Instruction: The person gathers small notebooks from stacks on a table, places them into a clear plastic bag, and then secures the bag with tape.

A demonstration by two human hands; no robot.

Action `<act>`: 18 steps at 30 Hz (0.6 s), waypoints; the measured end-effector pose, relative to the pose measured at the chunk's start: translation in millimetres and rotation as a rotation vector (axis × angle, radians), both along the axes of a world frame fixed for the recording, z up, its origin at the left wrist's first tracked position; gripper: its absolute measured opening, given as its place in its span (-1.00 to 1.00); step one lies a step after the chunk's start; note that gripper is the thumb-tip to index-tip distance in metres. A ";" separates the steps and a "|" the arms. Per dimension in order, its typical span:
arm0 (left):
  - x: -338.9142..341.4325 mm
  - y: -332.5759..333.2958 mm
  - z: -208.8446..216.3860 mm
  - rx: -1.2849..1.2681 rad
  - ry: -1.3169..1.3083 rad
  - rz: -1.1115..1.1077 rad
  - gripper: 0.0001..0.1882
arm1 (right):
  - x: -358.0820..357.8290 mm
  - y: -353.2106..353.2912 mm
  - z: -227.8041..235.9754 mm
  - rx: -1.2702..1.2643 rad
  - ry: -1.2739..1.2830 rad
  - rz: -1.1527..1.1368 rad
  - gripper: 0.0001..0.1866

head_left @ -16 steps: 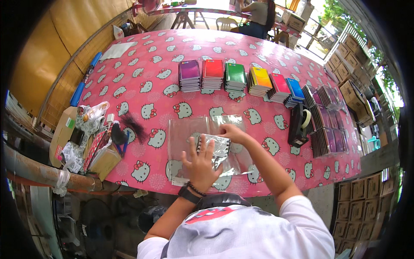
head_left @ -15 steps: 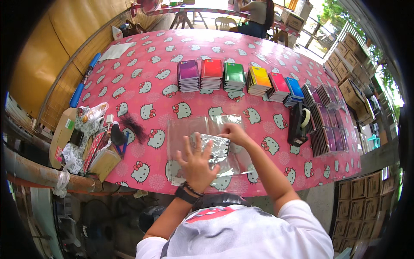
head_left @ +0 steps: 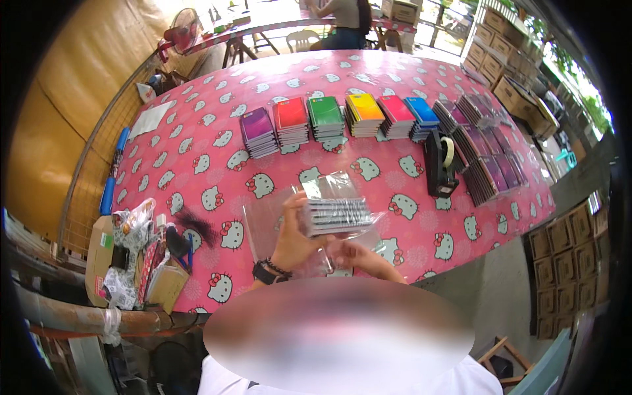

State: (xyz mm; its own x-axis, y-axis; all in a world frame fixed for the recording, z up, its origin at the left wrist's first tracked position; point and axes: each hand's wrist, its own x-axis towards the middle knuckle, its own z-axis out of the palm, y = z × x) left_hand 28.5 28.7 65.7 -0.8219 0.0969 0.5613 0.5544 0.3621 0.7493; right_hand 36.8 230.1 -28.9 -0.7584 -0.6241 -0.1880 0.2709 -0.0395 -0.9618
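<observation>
A stack of spiral-bound notebooks (head_left: 339, 217) in a clear plastic bag is tipped on its side, its wire-bound edges turned up toward me. My left hand (head_left: 291, 242) grips the stack at its left end, with the thumb along the near side. At the near edge, my right hand (head_left: 361, 258) has its fingers curled in at the loose plastic of the bag; glare partly covers the fingertips. More clear plastic bags (head_left: 255, 227) lie flat on the table beneath.
Stacks of purple, red, green, yellow, pink and blue notebooks stand in a row on the pink patterned table (head_left: 197, 257). A black tape dispenser (head_left: 440, 168) and wrapped purple notebook bundles (head_left: 490, 155) are at the right. Bags and cardboard (head_left: 99, 230) sit at the left. Another person sits beyond.
The bagged stack has been lifted and turned up on its side. My left hand went from lying spread on it to gripping its end; my right hand came down to its near edge.
</observation>
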 end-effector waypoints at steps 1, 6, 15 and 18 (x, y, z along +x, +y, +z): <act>2.9 3.2 -14.3 0.575 -0.287 -0.202 0.06 | -1.4 -4.3 -2.7 -0.133 -0.066 -0.118 -0.50; 14.9 -16.9 -34.3 0.263 -0.317 -0.138 0.15 | -29.2 -10.2 37.5 -0.074 0.289 -0.187 -0.23; 10.6 -14.3 -20.2 0.460 -0.349 -0.118 0.06 | -40.2 -11.2 99.8 0.165 0.573 -0.268 -0.44; -7.1 -26.4 -21.7 0.173 -0.275 0.072 0.00 | -44.0 -14.3 126.2 0.370 0.829 -0.281 -0.76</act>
